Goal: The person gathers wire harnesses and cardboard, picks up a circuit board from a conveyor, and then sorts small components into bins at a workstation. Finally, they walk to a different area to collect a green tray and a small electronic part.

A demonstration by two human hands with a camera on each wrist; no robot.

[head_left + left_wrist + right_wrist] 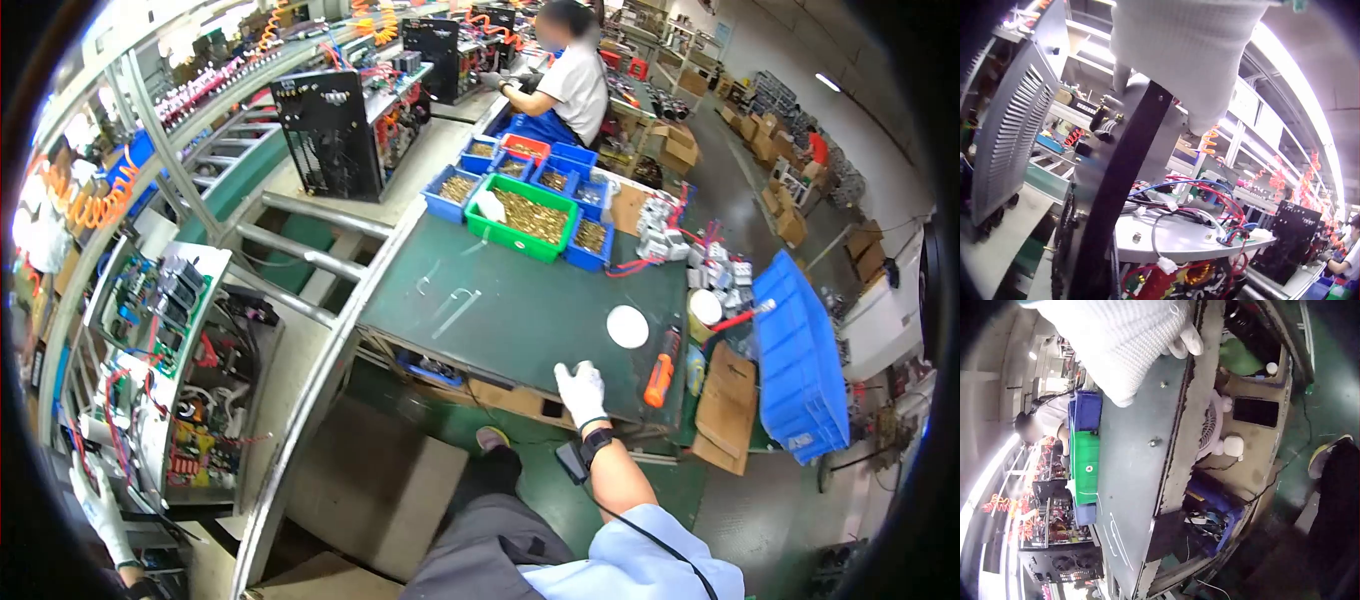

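Note:
My left hand (103, 515), in a white knit glove, is at the far left beside an open machine chassis (215, 375) with circuit boards and red wires. In the left wrist view, that hand grips the top of an upright metal panel (1113, 194) with a dark edge, thumb and fingers on either side. My right hand (582, 393), also gloved, rests at the near edge of the green workbench (450, 270), fingers spread and holding nothing. Closest to it lie a white round disc (627, 326) and an orange-handled screwdriver (661, 374).
Blue bins (449, 193) and a green bin (525, 242) of brass-coloured hardware stand at the bench's back. Grey wired components (665, 225) and a tilted blue crate (800, 360) are right. A roller conveyor (315, 262) runs left, carrying black-panelled units (325, 135). Another person (575, 85) sits beyond.

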